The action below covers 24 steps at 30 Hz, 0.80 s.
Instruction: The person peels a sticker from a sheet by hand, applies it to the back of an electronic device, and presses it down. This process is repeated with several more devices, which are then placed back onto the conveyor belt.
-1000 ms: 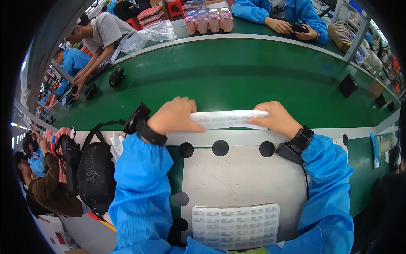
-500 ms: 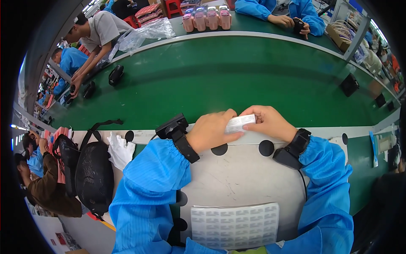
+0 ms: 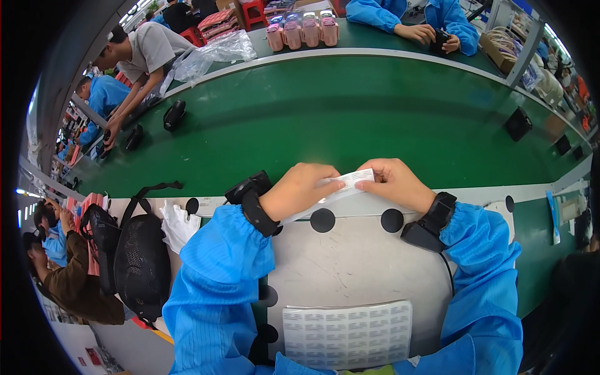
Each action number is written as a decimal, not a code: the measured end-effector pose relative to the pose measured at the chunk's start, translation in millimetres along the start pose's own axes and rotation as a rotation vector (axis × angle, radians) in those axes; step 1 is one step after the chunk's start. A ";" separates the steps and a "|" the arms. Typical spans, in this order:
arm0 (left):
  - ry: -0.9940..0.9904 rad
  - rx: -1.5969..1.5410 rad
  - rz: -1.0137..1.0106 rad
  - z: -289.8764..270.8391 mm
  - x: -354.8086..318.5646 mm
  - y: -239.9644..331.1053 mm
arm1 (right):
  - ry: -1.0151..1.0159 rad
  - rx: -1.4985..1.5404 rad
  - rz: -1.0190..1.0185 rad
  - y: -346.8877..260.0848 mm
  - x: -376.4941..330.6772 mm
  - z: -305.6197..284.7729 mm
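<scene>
Between my two hands is a strip of small printed white labels (image 3: 357, 177), held slantwise over the near edge of the green belt. My left hand (image 3: 299, 190) pinches its left part, with the thumb laid along it; the strip seems to run on below this hand, which partly hides it. Thumb and fingers of my right hand (image 3: 401, 184) close on the right end. Closer to me, a larger sheet of labels (image 3: 347, 334) lies flat on the pale work board (image 3: 337, 269). Both wrists wear black strapped devices.
The green conveyor belt (image 3: 325, 125) runs across ahead. Black devices (image 3: 175, 115) lie at its left, another black block (image 3: 518, 124) at its right. A black mesh bag (image 3: 142, 269) and white glove (image 3: 179, 225) sit on my left. Pink devices (image 3: 303, 31) stand beyond; co-workers work around.
My left hand has shifted slightly left and turned, and its thumb now lies over the labels. The strip tilts more and shows longer below the left hand. My right hand has barely moved.
</scene>
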<state>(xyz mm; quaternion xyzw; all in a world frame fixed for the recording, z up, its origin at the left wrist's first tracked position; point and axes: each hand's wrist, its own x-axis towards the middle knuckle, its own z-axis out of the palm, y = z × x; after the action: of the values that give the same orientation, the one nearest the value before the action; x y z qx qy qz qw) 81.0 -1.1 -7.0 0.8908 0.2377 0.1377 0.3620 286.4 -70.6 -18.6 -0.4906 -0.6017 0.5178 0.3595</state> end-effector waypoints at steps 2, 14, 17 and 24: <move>-0.004 0.085 0.018 5.3 0.4 -1.8 | 0.006 -0.007 -0.013 -1.0 0.2 0.6; 0.036 0.220 0.040 -3.2 -4.7 7.5 | 0.050 -0.211 0.027 -5.4 0.7 1.9; 0.193 0.438 0.108 6.2 -5.4 12.0 | 0.202 -0.352 -0.327 1.7 2.3 6.0; 0.304 0.685 0.170 17.9 -6.0 13.7 | 0.205 -0.518 -0.401 -3.6 -2.1 17.3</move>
<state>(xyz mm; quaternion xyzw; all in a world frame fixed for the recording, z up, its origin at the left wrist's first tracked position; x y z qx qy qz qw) 87.7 -23.2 -10.3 0.9460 0.2465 0.2105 -0.0085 269.9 -77.3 -18.5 -0.4871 -0.7583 0.2148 0.3763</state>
